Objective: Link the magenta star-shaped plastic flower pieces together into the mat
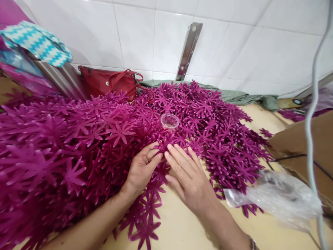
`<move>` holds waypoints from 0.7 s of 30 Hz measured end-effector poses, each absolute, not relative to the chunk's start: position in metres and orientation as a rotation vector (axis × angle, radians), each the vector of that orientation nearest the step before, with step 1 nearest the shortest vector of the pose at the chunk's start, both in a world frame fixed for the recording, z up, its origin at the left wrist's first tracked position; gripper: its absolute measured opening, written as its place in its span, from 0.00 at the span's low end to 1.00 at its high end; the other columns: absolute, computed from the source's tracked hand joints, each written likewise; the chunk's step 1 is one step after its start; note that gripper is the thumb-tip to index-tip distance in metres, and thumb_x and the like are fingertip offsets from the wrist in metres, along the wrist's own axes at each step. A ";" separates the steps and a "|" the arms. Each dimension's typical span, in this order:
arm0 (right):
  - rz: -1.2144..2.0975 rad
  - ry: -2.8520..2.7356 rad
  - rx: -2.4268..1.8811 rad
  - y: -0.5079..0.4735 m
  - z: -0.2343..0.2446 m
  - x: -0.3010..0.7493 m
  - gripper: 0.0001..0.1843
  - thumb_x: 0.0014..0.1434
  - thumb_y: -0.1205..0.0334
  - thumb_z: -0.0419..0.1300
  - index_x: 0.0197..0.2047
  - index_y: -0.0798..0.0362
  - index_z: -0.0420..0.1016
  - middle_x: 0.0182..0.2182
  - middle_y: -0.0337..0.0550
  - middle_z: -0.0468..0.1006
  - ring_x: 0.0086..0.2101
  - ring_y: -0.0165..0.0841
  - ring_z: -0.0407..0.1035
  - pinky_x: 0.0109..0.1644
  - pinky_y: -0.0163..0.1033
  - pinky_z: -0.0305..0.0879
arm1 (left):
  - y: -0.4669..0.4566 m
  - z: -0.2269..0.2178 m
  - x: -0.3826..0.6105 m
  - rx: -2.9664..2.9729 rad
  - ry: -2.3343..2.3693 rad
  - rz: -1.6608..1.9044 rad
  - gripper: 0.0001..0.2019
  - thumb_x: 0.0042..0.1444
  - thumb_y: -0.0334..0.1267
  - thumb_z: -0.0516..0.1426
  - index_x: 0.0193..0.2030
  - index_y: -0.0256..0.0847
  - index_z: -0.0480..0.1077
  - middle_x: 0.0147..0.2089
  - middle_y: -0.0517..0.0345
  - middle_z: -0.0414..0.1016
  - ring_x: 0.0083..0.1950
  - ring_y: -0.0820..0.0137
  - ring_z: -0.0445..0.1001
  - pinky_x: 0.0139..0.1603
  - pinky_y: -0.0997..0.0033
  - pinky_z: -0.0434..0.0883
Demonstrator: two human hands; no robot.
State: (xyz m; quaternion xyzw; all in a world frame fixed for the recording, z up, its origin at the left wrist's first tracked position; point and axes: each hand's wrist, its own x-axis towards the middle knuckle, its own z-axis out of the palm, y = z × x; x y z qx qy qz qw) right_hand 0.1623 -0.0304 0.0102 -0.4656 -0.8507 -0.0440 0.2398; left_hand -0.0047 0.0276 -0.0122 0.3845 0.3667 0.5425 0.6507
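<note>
A magenta artificial flower piece (164, 145) with narrow, finger-like petals is pinched between the thumb and fingers of my left hand (142, 167), which wears a ring. My right hand (189, 177) lies against the near right side of this piece, its fingers stretched out side by side. Just beyond both hands, a small clear plastic cup (170, 121) sits among the petals; what it holds is hard to make out. A large heap of similar flower pieces (78, 146) rises at my left, and another heap (223, 139) spreads at the right.
A red handbag (104, 83) rests against the tiled wall behind the heaps. At the right are a crumpled clear plastic bag (278, 198), a cardboard box (304, 149) and a hanging pale cable (310, 121). A patterned cloth (37, 41) covers something at the far left.
</note>
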 end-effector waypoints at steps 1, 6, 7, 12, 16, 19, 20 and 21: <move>-0.107 -2.317 -1.291 -0.031 0.011 0.162 0.34 0.72 0.61 0.57 0.77 0.51 0.53 0.71 0.53 0.63 0.72 0.44 0.55 0.76 0.64 0.49 | 0.028 -0.012 -0.004 0.869 0.830 1.231 0.22 0.50 0.36 0.71 0.53 0.41 0.77 0.41 0.61 0.85 0.44 0.73 0.82 0.50 0.76 0.77; 0.023 -2.186 -1.354 -0.027 0.031 0.161 0.25 0.71 0.64 0.58 0.69 0.47 0.68 0.66 0.50 0.73 0.66 0.45 0.65 0.74 0.63 0.54 | 0.028 -0.012 -0.004 0.862 0.833 1.223 0.22 0.50 0.37 0.72 0.52 0.41 0.77 0.40 0.61 0.85 0.42 0.74 0.81 0.49 0.77 0.77; 0.061 -2.085 -1.366 -0.024 0.036 0.160 0.22 0.71 0.63 0.58 0.66 0.48 0.71 0.64 0.51 0.75 0.65 0.45 0.68 0.73 0.62 0.57 | 0.028 -0.011 -0.004 0.860 0.831 1.221 0.22 0.50 0.37 0.72 0.52 0.41 0.76 0.40 0.62 0.84 0.41 0.75 0.81 0.48 0.78 0.76; 0.652 -1.485 -1.373 0.007 0.038 0.156 0.18 0.65 0.60 0.63 0.58 0.51 0.73 0.48 0.49 0.81 0.43 0.37 0.77 0.51 0.46 0.75 | 0.028 -0.010 -0.004 0.872 0.830 1.205 0.20 0.51 0.38 0.71 0.50 0.41 0.75 0.37 0.63 0.81 0.39 0.76 0.79 0.47 0.77 0.76; 0.951 -1.228 -1.256 0.020 0.021 0.153 0.10 0.60 0.60 0.65 0.45 0.50 0.77 0.33 0.38 0.77 0.34 0.32 0.71 0.40 0.37 0.71 | 0.028 -0.011 -0.005 0.931 0.868 1.198 0.20 0.51 0.39 0.71 0.50 0.42 0.75 0.38 0.63 0.80 0.38 0.75 0.78 0.46 0.77 0.75; 1.044 -1.200 -1.233 0.018 0.017 0.156 0.10 0.59 0.57 0.66 0.43 0.49 0.78 0.30 0.37 0.76 0.31 0.32 0.69 0.37 0.37 0.68 | 0.026 -0.011 -0.006 0.944 0.871 1.207 0.14 0.57 0.44 0.68 0.47 0.43 0.76 0.39 0.63 0.77 0.39 0.76 0.75 0.45 0.76 0.75; 1.076 -1.203 -1.239 0.017 0.017 0.158 0.10 0.59 0.56 0.66 0.44 0.49 0.79 0.30 0.37 0.76 0.31 0.32 0.69 0.37 0.37 0.67 | 0.026 -0.011 -0.007 0.943 0.869 1.206 0.13 0.58 0.46 0.67 0.46 0.43 0.77 0.39 0.63 0.77 0.39 0.75 0.74 0.44 0.76 0.75; 1.099 -1.205 -1.247 0.016 0.018 0.160 0.10 0.60 0.55 0.66 0.44 0.49 0.80 0.30 0.37 0.77 0.31 0.32 0.69 0.36 0.37 0.67 | 0.026 -0.012 -0.007 0.943 0.867 1.202 0.12 0.60 0.47 0.66 0.44 0.43 0.77 0.39 0.63 0.76 0.38 0.76 0.73 0.43 0.77 0.75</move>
